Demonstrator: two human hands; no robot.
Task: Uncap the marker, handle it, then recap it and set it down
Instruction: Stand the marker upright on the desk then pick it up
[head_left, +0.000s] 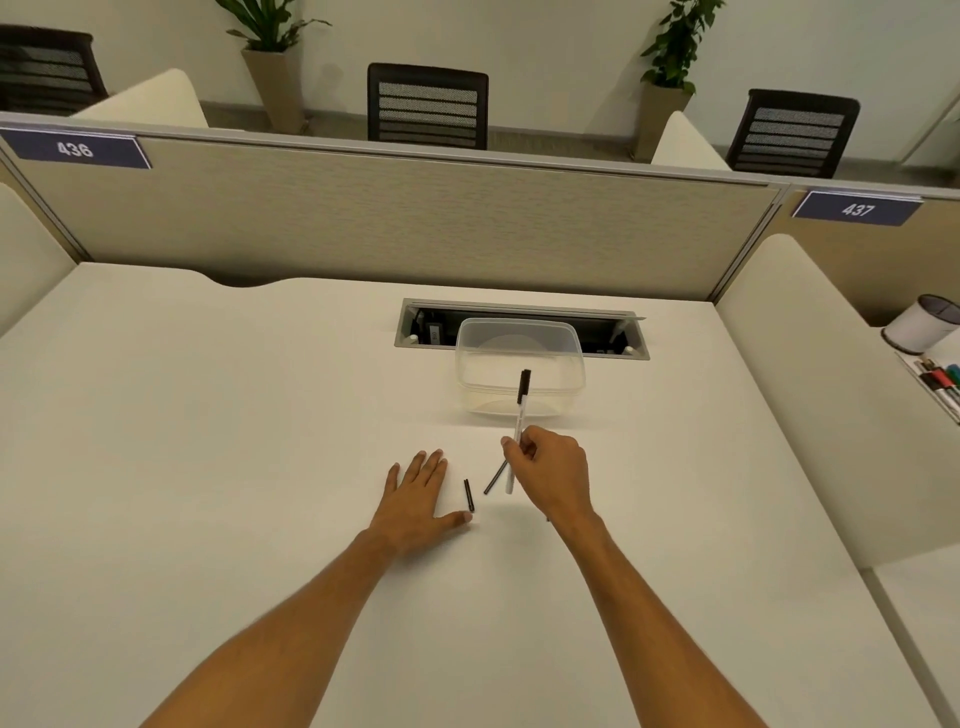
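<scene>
Marker (520, 410) uncapped, pinched in our right hand (550, 470); left hand (418, 499) flat, fingers apart, by cap (468, 494) on counter (208, 415). Recap & set-down left.

Views: 1 only, head cam, wide-angle.
Position: above near edge of white desk (208, 415), worn by the person.
Facing: fwd + down, toward partition (395, 218) at desk's far side.
Range: forearms run from bottom edge to mid-frame; chairs, plants far behind partition.
Overlap: n/a, single view.
</scene>
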